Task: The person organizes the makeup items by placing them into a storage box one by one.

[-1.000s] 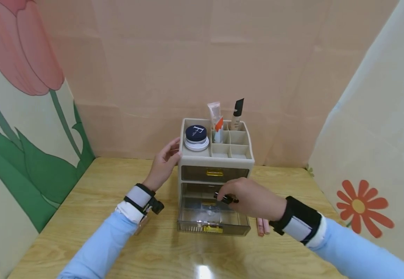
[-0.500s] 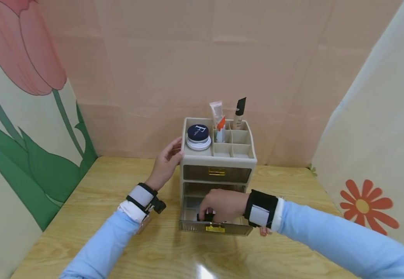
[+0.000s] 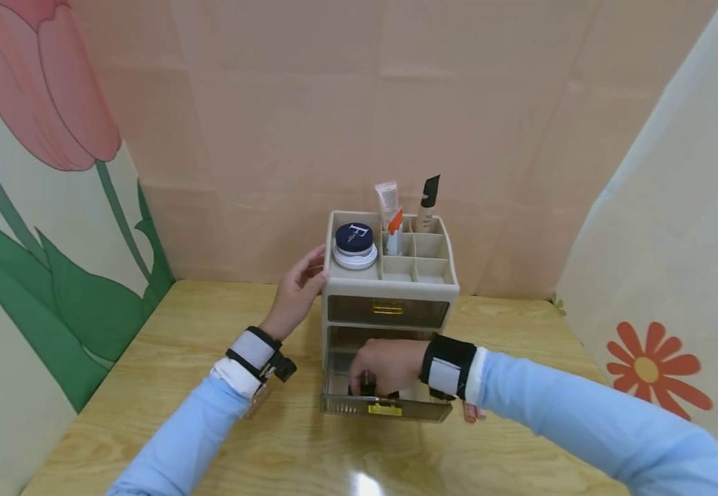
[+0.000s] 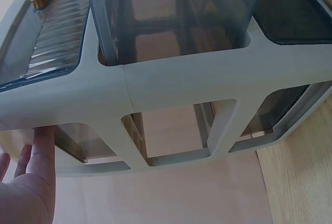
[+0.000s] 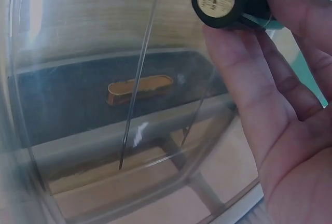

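Note:
A cream makeup organizer (image 3: 390,285) stands on the wooden table, its lower clear drawer (image 3: 417,412) pulled out. My right hand (image 3: 390,366) is down inside that drawer, pinching a black lipstick tube (image 5: 249,3) between thumb and fingers. The round pale label on the tube's end faces the right wrist camera. From above, the hand covers most of the tube. On the organizer's left side rests my left hand (image 3: 295,293), fingers extended along the wall near the top edge; the left wrist view shows its fingers (image 4: 41,156) against the side frame.
A navy-lidded powder jar (image 3: 355,238) sits on a white compact (image 3: 357,257) in the top tray. Upright beside them are a pink tube (image 3: 387,198), an orange-capped tube (image 3: 394,236) and a black-capped bottle (image 3: 427,203). Pink tubes (image 3: 472,412) lie right of the drawer.
My right hand has moved left and down into the pulled-out drawer with the lipstick tube, then shifted slightly. The left hand has stayed on the organizer's side.

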Motion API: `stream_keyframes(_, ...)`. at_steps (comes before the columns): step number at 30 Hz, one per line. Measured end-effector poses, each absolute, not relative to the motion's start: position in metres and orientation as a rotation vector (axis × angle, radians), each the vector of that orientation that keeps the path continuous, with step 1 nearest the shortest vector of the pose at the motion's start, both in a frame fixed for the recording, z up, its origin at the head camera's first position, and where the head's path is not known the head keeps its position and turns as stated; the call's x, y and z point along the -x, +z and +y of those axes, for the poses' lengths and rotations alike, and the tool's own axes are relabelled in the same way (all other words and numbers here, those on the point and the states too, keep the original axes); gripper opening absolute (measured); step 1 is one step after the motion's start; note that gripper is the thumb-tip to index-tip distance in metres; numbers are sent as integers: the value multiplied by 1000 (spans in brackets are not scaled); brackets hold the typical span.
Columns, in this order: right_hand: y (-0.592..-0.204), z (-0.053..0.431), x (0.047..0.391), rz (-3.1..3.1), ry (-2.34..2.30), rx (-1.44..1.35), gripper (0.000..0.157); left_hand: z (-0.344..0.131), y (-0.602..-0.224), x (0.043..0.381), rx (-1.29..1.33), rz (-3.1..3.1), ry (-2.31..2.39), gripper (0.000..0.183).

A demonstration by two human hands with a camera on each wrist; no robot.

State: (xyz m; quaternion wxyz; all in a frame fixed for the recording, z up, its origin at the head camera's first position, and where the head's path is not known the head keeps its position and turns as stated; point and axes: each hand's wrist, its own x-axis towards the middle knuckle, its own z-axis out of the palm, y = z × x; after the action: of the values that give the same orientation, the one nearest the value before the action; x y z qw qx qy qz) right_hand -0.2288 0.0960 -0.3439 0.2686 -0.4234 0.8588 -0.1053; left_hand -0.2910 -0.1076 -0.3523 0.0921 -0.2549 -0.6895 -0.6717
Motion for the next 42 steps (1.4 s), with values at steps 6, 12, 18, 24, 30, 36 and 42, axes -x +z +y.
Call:
stream_keyframes(6, -347, 93, 230, 2292, -274, 1182, 50, -107, -351, 291, 755, -2058, -1988, 48)
stream_keyframes(12, -352, 91, 230, 2292, -252, 1242, 50, -107, -343, 283, 754, -2064, -2012, 50)
stream_keyframes(18, -352, 92, 229, 2296, -244, 1231, 49, -106, -346, 285, 745, -2056, -2010, 49)
stream_keyframes(24, -345, 96, 227, 2319, -223, 1177, 48, -105, -348, 287, 728, -2067, -2003, 49)
stream_keyframes(30, -330, 105, 220, 2360, -226, 1214, 42, -106, -347, 287, 712, -2080, -2017, 49)
stream_keyframes(36, -313, 121, 207, 2479, -243, 1249, 34, -107, -346, 285, 724, -2083, -2032, 50)
stream_keyframes(42, -291, 147, 191, 2611, -355, 1288, 31, -108, -345, 284, 715, -2101, -2000, 49)
